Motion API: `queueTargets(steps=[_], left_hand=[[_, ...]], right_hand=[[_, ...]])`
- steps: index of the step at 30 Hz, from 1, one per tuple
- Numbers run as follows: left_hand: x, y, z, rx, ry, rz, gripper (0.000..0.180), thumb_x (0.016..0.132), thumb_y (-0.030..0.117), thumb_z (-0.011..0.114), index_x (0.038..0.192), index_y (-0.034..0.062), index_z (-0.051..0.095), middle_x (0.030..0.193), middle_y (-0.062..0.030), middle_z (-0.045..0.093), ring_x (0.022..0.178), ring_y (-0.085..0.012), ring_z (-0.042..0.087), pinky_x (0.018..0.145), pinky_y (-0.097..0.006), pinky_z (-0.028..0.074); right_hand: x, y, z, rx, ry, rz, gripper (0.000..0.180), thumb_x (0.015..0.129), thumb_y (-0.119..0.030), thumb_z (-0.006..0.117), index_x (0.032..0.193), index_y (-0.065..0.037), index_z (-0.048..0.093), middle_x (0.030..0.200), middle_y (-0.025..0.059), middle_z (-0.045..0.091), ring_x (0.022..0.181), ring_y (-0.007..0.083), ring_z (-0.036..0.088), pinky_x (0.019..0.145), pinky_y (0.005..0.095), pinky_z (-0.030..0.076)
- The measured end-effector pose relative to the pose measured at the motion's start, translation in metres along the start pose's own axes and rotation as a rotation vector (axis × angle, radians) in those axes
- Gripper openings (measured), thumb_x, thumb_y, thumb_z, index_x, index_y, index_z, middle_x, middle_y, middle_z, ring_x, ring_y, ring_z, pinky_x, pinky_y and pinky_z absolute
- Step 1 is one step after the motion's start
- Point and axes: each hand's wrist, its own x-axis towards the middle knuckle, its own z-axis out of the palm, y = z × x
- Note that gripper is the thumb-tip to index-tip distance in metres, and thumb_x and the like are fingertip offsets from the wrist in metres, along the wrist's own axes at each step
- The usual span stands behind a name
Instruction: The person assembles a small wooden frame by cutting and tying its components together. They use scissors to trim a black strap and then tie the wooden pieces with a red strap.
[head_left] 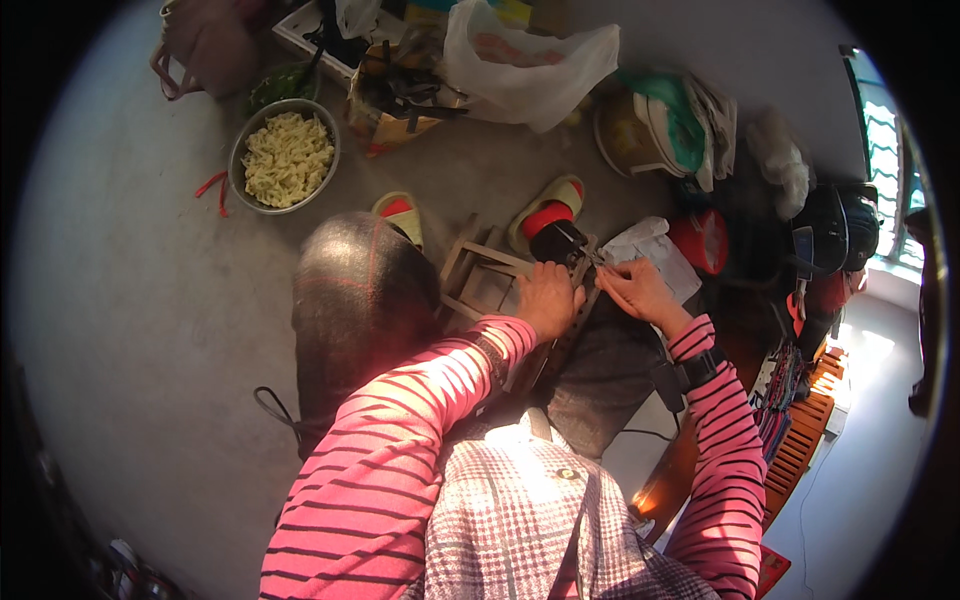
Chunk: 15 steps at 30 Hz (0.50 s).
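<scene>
A small wooden frame (pixel 462 272), like a low stool or bench, stands between my knees. My left hand (pixel 548 302) is closed over its right-hand beam, fingers curled towards the far end. At that end sits a small metal fitting (pixel 592 254); its exact kind is too small to make out. Just right of it, my right hand (pixel 640 292) has thumb and fingers pinched together by the beam's end. Whatever lies between those fingertips is hidden. A crumpled white paper or plastic sheet (pixel 668 256) lies beyond my right hand.
On the floor at far left is a metal bowl (pixel 236 182) of pale yellow cut pieces. A cardboard box (pixel 398 130), a white plastic bag (pixel 535 75) and a bucket (pixel 625 140) stand ahead. A red container (pixel 699 240) and dark bags (pixel 838 228) are at right.
</scene>
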Motion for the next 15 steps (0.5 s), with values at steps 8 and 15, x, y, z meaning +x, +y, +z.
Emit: queueTargets(steps=[8,15], left_hand=[[0.001,-0.001,-0.002,0.006,-0.018,0.007,0.043,0.09,0.037,0.054,0.108,-0.0025,0.052,0.112,-0.0187,0.054,0.113,-0.0354,0.048,0.091,-0.058,0.039],[0.001,-0.001,-0.006,0.002,-0.062,-0.009,0.044,0.091,0.039,0.053,0.109,-0.0014,0.051,0.115,-0.0185,0.054,0.114,-0.0352,0.048,0.092,-0.058,0.038]], right_hand=[[0.0,-0.002,-0.003,-0.044,-0.004,0.099,0.023,0.091,-0.026,0.062,0.088,-0.004,0.067,0.063,0.0163,0.061,0.051,0.0339,0.055,0.049,0.0401,0.045],[-0.033,-0.043,0.008,-0.286,0.137,0.381,0.029,0.088,-0.031,0.06,0.081,-0.002,0.063,0.068,0.0221,0.063,0.065,0.0437,0.061,0.058,0.0505,0.049]])
